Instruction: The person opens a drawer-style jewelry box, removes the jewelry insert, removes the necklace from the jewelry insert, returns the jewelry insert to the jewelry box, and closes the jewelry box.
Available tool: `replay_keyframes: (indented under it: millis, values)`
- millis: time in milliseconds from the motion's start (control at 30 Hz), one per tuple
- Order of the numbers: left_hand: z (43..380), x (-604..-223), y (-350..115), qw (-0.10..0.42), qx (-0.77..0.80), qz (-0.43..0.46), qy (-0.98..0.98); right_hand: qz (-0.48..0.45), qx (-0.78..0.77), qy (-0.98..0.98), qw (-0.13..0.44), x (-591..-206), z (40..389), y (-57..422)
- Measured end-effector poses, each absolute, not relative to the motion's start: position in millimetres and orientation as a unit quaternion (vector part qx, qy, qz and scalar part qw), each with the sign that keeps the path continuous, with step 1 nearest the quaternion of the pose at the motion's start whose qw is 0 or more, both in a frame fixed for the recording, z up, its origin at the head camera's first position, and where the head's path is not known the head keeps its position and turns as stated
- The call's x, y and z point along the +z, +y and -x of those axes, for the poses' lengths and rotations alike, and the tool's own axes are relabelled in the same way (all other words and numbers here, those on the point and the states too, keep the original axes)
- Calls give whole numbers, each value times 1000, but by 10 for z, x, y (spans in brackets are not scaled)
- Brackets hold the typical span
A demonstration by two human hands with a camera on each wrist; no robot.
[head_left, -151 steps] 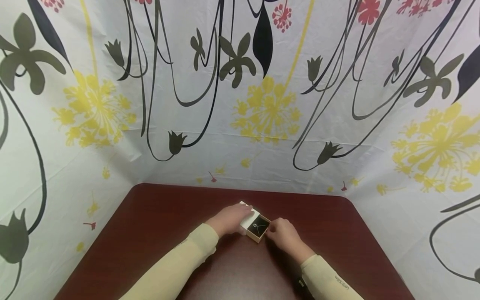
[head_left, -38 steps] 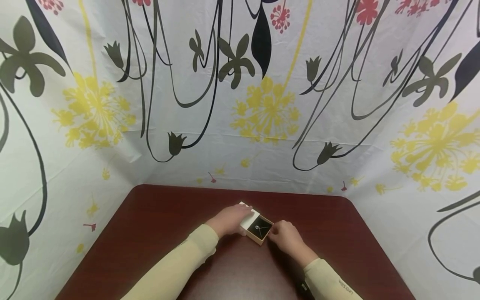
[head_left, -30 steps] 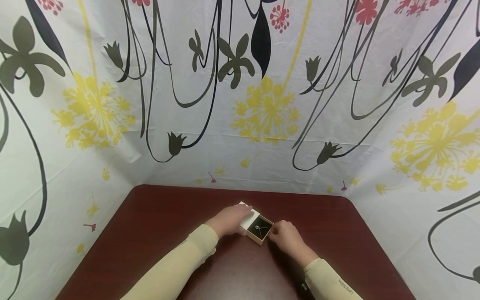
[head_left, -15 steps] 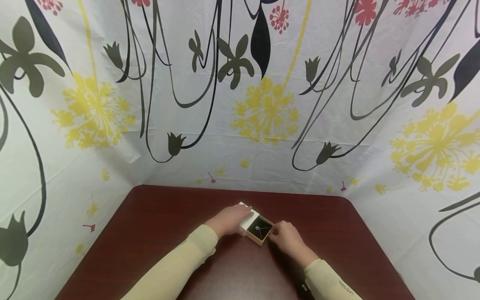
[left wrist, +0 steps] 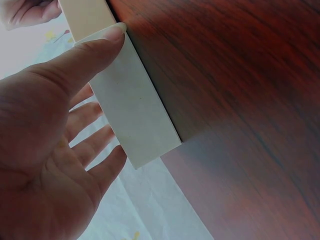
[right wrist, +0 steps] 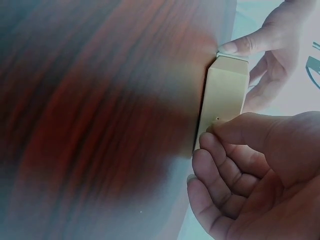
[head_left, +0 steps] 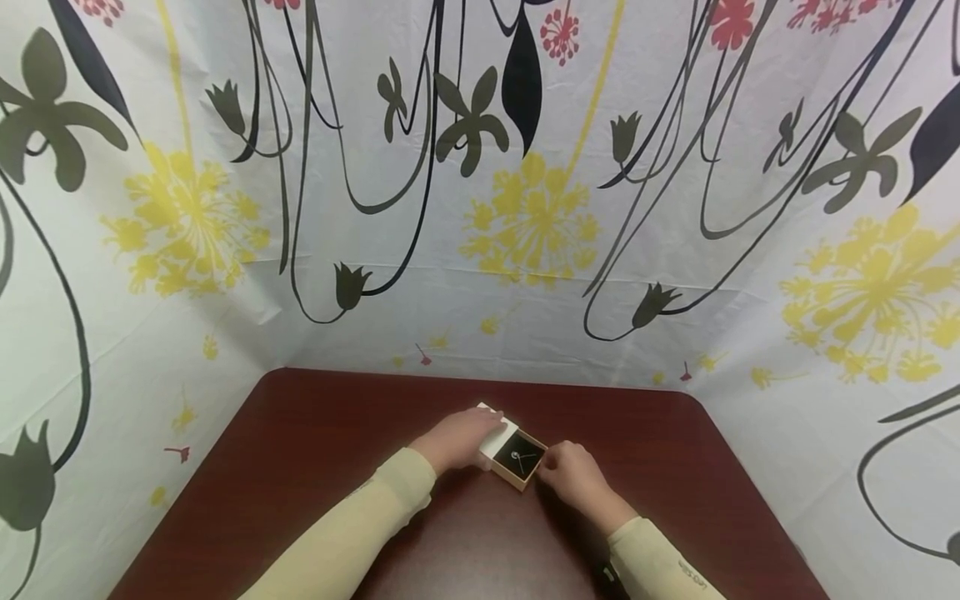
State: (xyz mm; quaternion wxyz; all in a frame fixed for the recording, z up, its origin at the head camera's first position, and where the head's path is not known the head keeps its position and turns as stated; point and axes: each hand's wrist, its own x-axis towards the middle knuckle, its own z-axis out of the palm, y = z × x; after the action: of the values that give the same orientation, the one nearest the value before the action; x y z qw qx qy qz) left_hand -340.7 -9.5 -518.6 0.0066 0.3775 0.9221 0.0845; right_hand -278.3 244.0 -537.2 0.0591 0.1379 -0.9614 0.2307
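A small drawer-style jewelry box lies on the table, its white sleeve (left wrist: 131, 102) at the left and its tan drawer (right wrist: 227, 92) partly pulled out to the right. On the drawer's black lining rests a fine silver necklace with a pendant (head_left: 515, 456). My left hand (head_left: 453, 440) grips the sleeve, thumb along the near side and fingers over the top and far side. My right hand (head_left: 579, 477) is at the drawer's front end; in the right wrist view thumb and forefinger pinch right at that face, the other fingers curled. What they pinch there is hidden.
The dark red-brown table (head_left: 337, 433) has rounded far corners. Patterned white fabric (head_left: 420, 250) with flowers and stems hangs behind it and along both sides. Something small and dark (head_left: 607, 575) shows beside the right sleeve cuff.
Compared with five seconds ago, the drawer stands slightly further out of the sleeve and my right hand is a little further right. Over the last second nothing visibly moves.
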Motion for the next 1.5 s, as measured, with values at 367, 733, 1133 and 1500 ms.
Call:
replay_keyframes:
  millis: [367,733,1133,1500]
  values:
    - [3412,-5160,-97,1,79,-382,921,-132,233,-962,55,-5374,2782,2445]
    - [3400,-5165,-100,5,81,-378,922,-138,238,-960,56,-5367,2768,2461]
    - [3412,-5177,-105,-4,86,-385,919,-139,239,-959,61,-5368,2761,2460]
    - [3378,-5148,-100,1,82,-382,920,-138,242,-959,54,-5371,2760,2464]
